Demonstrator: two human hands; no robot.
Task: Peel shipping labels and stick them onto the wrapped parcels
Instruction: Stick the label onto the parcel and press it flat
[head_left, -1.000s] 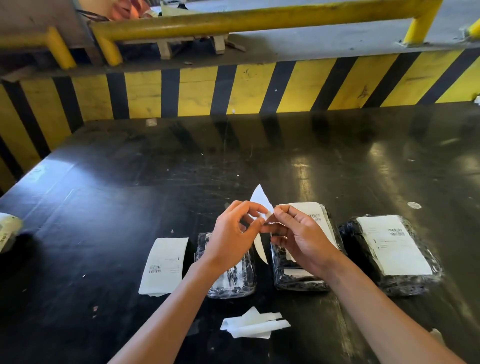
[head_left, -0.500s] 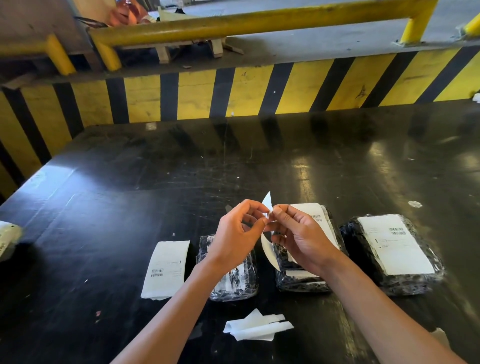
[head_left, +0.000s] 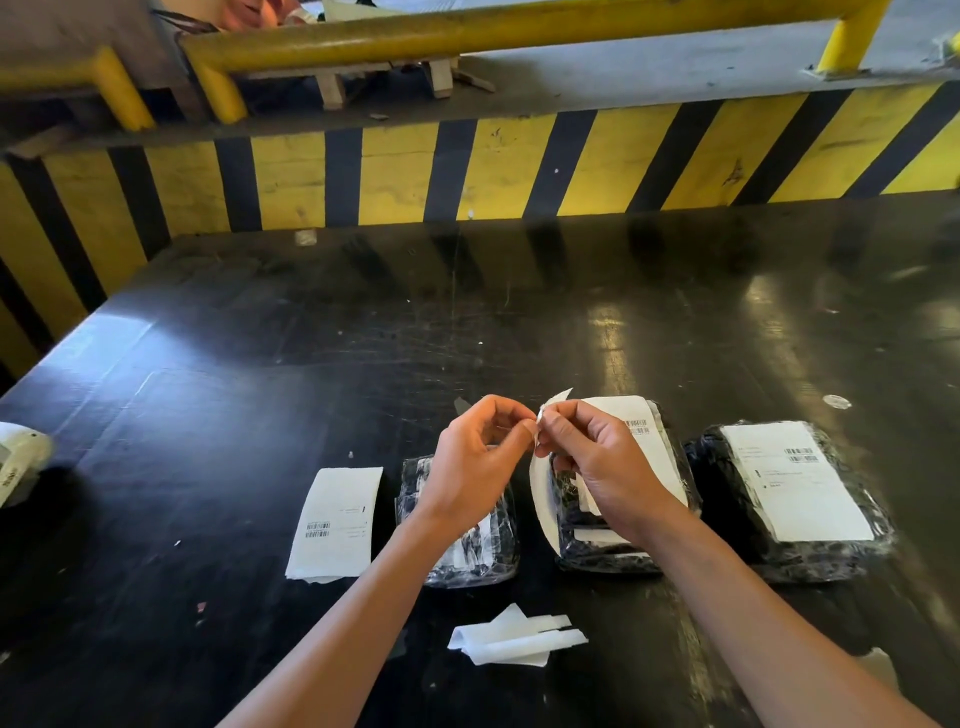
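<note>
My left hand (head_left: 475, 467) and my right hand (head_left: 602, 462) pinch the top corner of a white shipping label (head_left: 543, 493) held edge-on above the table, its strip curving down between them. Three plastic-wrapped dark parcels lie in a row below. The left parcel (head_left: 462, 551) has no label and is partly hidden by my left wrist. The middle parcel (head_left: 597, 545) carries a label under my right hand. The right parcel (head_left: 789, 499) bears a flat label with a barcode. A loose label (head_left: 337, 522) lies left of the parcels.
Crumpled white backing strips (head_left: 514, 642) lie near the front of the black table (head_left: 311, 364). A white device (head_left: 18, 462) sits at the left edge. A yellow-and-black striped barrier (head_left: 493, 171) and a yellow rail (head_left: 467, 31) stand behind the table.
The label's raised tip has dropped lower and curled over my right fingers. Both hands stay pinched at its top corner, with the strip hanging a little further down.
</note>
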